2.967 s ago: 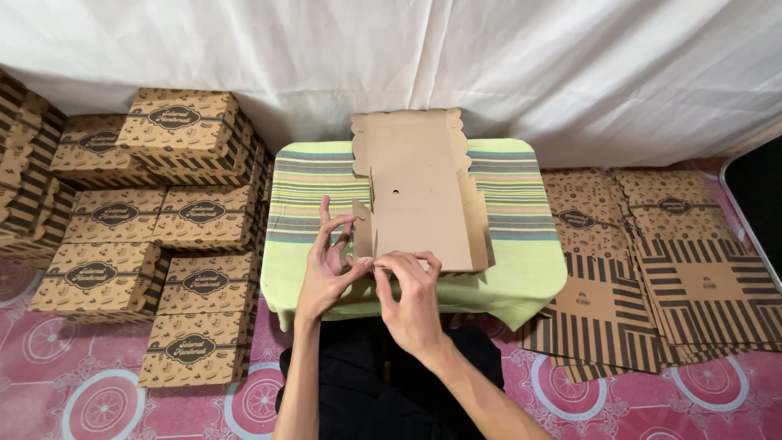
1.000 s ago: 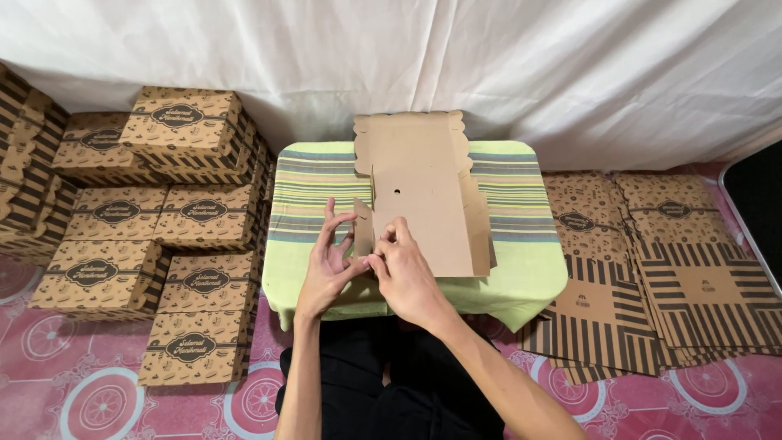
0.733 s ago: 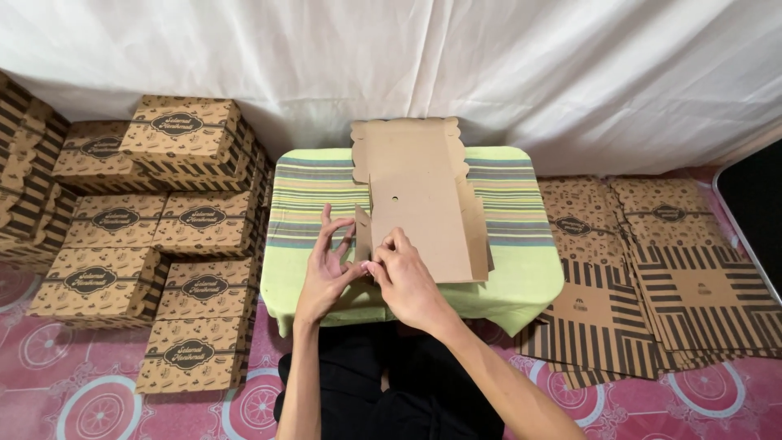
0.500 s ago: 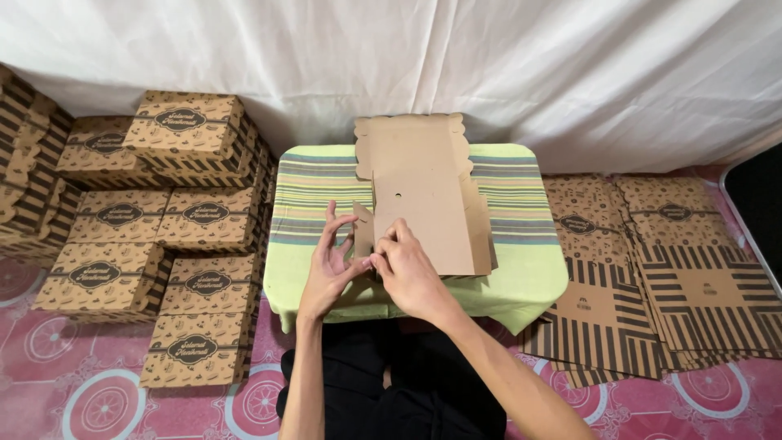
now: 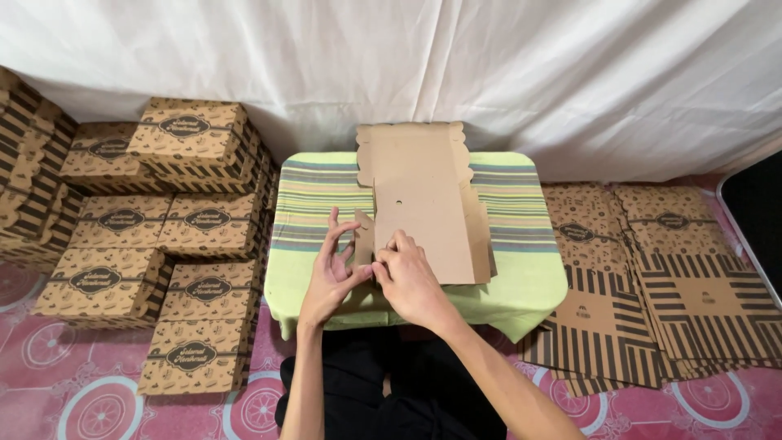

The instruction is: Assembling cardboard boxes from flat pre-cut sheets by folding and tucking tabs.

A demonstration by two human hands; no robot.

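A flat brown cardboard box blank [image 5: 423,204] lies plain side up on a small table with a green striped cloth [image 5: 314,204]. My left hand [image 5: 330,273] pinches a small side flap [image 5: 363,236] at the blank's near left corner, fingers spread upward. My right hand [image 5: 407,277] presses on the same near left corner beside it, its fingers curled over the fold. The two hands touch each other at the thumbs.
Stacks of folded printed brown boxes [image 5: 155,244] stand on the floor to the left. Flat printed and striped box blanks [image 5: 652,277] lie fanned out on the floor to the right. A white sheet [image 5: 489,73] hangs behind. The floor mat [image 5: 65,383] is pink patterned.
My right hand has slid from the near edge up onto the blank's left corner. The small side flap now stands raised between my hands.
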